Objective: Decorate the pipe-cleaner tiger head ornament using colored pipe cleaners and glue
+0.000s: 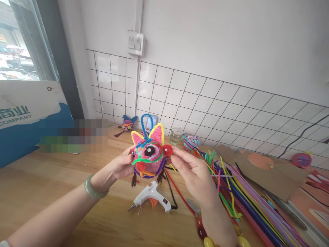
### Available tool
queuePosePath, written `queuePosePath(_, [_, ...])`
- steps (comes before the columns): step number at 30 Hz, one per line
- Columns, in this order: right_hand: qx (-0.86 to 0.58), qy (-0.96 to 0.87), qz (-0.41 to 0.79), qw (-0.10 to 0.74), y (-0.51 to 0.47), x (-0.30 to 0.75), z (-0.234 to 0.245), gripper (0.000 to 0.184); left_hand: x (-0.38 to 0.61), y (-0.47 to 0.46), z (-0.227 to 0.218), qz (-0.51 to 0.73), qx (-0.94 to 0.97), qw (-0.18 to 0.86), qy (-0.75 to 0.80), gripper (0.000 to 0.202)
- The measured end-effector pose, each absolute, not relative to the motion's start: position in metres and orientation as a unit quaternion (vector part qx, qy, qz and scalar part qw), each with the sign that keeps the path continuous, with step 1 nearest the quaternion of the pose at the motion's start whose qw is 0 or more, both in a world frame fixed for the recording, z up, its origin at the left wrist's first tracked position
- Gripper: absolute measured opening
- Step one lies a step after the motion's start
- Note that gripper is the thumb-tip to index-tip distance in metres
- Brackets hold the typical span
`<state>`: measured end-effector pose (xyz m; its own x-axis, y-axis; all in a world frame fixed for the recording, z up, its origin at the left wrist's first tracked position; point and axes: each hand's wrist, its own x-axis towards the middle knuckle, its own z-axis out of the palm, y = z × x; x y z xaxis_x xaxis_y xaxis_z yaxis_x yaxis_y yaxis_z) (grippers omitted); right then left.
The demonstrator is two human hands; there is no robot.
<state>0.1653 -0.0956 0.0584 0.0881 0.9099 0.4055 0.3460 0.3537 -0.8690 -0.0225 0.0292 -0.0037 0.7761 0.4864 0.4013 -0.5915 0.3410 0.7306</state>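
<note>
I hold a colourful pipe-cleaner animal head (148, 154) up over the wooden table (51, 192). It has pink ears edged in yellow, a blue loop on top, a big eye and red spiral cheeks. My left hand (122, 165), with a green bangle on the wrist, grips its left side. My right hand (191, 171) pinches the red spiral (167, 150) on its right side between thumb and fingers. A white glue gun (151, 198) lies on the table just below the head.
A big spread of loose pipe cleaners (246, 199) covers the table to the right, beside brown cardboard (264, 171). A small glass jar (176, 135) and another pipe-cleaner figure (128, 124) stand by the tiled wall. A blue and white sign (23, 120) leans at the left.
</note>
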Motion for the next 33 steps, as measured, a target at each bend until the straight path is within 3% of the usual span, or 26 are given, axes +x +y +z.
queuePosePath(7, [-0.451,-0.631,0.32,0.544,-0.093,0.166,0.055,0.04,-0.021,0.023,0.01,0.357,0.525,0.772,-0.038,0.056])
queuePosePath(11, [-0.446,-0.651,0.307,0.532,-0.091,0.166,0.053,0.059,-0.021,0.018,0.017,0.377,0.574,0.727,-0.006,0.056])
queuePosePath(16, [-0.42,-0.63,0.394,0.521,-0.094,0.164,0.05,0.084,-0.025,0.014,0.017,0.357,0.619,0.699,0.038,0.049])
queuePosePath(20, [-0.398,-0.624,0.433,0.514,-0.094,0.158,0.053,0.079,-0.029,0.013,0.013,0.334,0.647,0.682,0.076,0.045])
queuePosePath(25, [-0.419,-0.629,0.4,0.519,-0.091,0.154,0.055,0.073,-0.026,0.01,0.018,0.366,0.664,0.65,0.048,0.044])
queuePosePath(29, [-0.427,-0.64,0.37,0.521,-0.092,0.151,0.056,0.07,-0.026,0.008,0.024,0.379,0.682,0.625,0.025,0.057])
queuePosePath(33, [-0.402,-0.656,0.34,0.541,-0.094,0.144,0.055,0.061,-0.028,0.009,0.025,0.361,0.712,0.601,0.031,0.057])
